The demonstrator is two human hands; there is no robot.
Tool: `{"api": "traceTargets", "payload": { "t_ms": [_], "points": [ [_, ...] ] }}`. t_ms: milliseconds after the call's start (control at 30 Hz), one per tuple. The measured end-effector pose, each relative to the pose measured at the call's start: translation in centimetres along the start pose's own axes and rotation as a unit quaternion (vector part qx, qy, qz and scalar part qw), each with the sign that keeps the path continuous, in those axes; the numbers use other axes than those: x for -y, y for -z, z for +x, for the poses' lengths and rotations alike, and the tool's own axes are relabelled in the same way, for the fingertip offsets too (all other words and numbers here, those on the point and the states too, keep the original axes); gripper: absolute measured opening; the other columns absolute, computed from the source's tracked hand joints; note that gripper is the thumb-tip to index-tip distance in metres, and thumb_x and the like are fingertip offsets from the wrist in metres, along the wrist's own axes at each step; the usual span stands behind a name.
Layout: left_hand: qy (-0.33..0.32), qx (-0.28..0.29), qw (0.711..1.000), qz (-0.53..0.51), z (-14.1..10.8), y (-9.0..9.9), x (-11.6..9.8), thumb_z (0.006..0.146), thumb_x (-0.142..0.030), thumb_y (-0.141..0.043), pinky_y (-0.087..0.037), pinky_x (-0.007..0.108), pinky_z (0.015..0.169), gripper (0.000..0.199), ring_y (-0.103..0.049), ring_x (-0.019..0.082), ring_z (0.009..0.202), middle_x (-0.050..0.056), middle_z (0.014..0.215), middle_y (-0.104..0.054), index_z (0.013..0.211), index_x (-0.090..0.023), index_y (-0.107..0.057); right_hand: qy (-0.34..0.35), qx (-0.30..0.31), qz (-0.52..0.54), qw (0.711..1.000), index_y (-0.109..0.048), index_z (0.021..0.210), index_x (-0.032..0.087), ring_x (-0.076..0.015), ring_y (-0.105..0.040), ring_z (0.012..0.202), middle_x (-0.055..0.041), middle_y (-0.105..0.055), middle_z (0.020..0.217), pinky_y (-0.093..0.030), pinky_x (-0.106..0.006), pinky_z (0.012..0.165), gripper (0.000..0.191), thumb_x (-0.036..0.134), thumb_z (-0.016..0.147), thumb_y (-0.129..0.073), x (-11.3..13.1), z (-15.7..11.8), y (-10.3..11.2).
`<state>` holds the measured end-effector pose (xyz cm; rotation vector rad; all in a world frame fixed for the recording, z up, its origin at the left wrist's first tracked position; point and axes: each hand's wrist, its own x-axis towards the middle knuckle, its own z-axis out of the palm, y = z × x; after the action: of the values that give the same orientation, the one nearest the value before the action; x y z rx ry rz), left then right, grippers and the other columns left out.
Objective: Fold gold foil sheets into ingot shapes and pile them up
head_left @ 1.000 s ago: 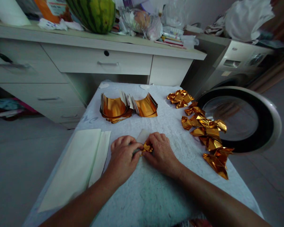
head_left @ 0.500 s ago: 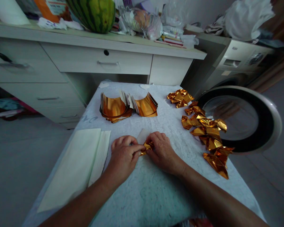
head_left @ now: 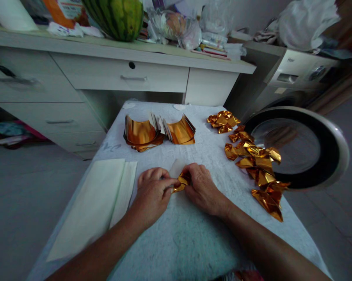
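Observation:
Between my two hands, low over the cloth-covered table, is a small piece of gold foil paper, partly folded. My left hand pinches its left edge with thumb and forefinger. The right edge is gripped by my right hand, fingers bent over it. A pale translucent sheet lies just beyond the foil, partly hidden by it. Two curved stacks of gold sheets stand farther back. Folded gold foil pieces lie heaped along the right side.
White folded sheets lie on the table's left side. Behind is a white desk with a watermelon and plastic bags on top. A washing machine's open round door stands beside the table's right edge.
The gold foil between my fingers shows more of its surface and is slightly more opened out. My right hand has shifted very slightly to the right.

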<state>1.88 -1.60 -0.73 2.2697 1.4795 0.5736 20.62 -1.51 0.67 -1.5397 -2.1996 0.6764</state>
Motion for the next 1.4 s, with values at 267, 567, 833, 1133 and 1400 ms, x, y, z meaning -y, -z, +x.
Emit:
{"api": "traceTargets", "payload": {
  "t_ms": [267,567,833,1133,1400],
  "points": [
    [-0.012,0.01,1.0,-0.011,-0.2,0.1,0.2,0.079,-0.008,-0.057,-0.037,0.045,0.093,0.038,-0.051,0.023,0.102,0.0,0.102,-0.06,0.105,-0.033,-0.071,0.001,-0.041,-0.046,0.998,-0.048,0.103,0.019,-0.0258,-0.046,0.094,-0.0077,-0.056,0.102,-0.039,-0.042,0.083,0.031,0.033,0.08,-0.063,0.3,0.1,-1.1],
    [-0.007,0.01,1.0,-0.005,-0.2,0.1,0.1,0.083,-0.018,-0.06,-0.036,0.046,0.093,0.03,-0.05,0.024,0.101,0.001,0.102,-0.06,0.107,-0.032,-0.07,0.014,-0.036,-0.03,0.999,-0.047,0.116,0.018,-0.0277,-0.046,0.102,-0.01,-0.055,0.112,-0.038,-0.044,0.088,0.041,0.03,0.08,-0.063,0.3,0.0,-1.1],
    [-0.015,0.019,1.0,-0.005,-0.2,0.1,0.1,0.078,-0.009,-0.057,-0.036,0.045,0.093,0.04,-0.05,0.023,0.103,0.0,0.103,-0.059,0.108,-0.034,-0.069,0.025,-0.027,-0.014,0.999,-0.045,0.125,0.018,-0.0267,-0.046,0.102,-0.0098,-0.055,0.113,-0.039,-0.044,0.09,0.047,0.023,0.081,-0.062,-0.1,0.1,-0.9],
    [-0.019,0.026,0.999,-0.002,-0.3,0.2,0.1,0.079,-0.009,-0.056,-0.036,0.046,0.094,0.038,-0.049,0.024,0.104,0.001,0.104,-0.058,0.107,-0.032,-0.068,0.033,-0.001,0.023,0.999,-0.04,0.13,0.018,-0.0244,-0.047,0.103,-0.0091,-0.056,0.114,-0.038,-0.043,0.093,0.058,0.007,0.077,-0.059,-0.7,0.3,-0.2],
    [-0.022,0.025,0.999,0.005,-0.2,0.3,0.1,0.078,-0.009,-0.056,-0.036,0.046,0.094,0.037,-0.05,0.024,0.103,0.002,0.102,-0.058,0.105,-0.03,-0.069,0.044,0.012,0.043,0.998,-0.037,0.132,0.02,-0.0213,-0.048,0.102,-0.0077,-0.057,0.112,-0.038,-0.041,0.094,0.063,-0.003,0.075,-0.048,-1.2,0.3,0.1]
  ]
}}
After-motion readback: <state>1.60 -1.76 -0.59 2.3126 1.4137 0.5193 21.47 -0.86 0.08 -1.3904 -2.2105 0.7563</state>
